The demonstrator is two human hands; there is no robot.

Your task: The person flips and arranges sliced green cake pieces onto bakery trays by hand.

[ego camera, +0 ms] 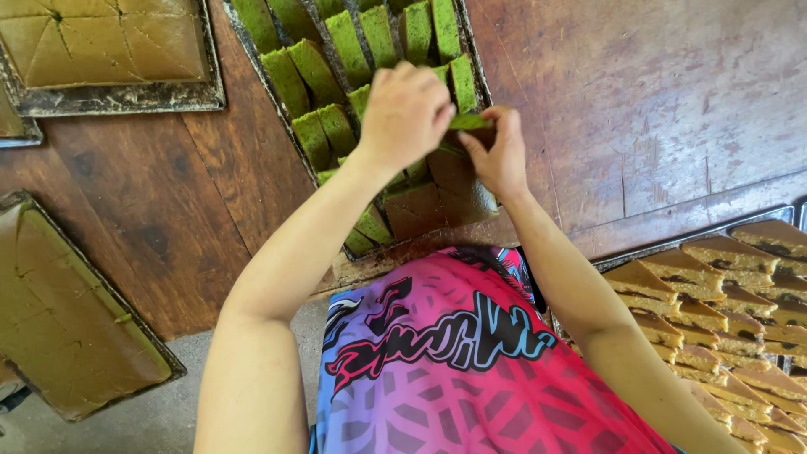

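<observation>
- Hands first: the left hand [406, 113] is curled over, its fingers closed down on a green, brown-sided slice of layered cake [467, 123], and the right hand [498, 153] pinches the same slice from the other end, thumb and fingers nearly shut.
- The slice sits lifted between both hands, just above the dark, square metal baking tray [252, 63] on the worn wooden table [656, 118].
- Under the hands, the tray's near part shows bare brown patches where the pan bottom or lower cake layers are exposed; further in, rows of green cut slices [315, 71] stand packed on edge.
- Step in hand, as I judge it: lifting a cut piece out of the tray. The next move calls for a light, even grip so the soft slice does not bend or tear.
- Further out: two trays of uncut brown slab cake [101, 42] at the left, and a tray of tan triangular cake pieces [723, 277] at the right.
</observation>
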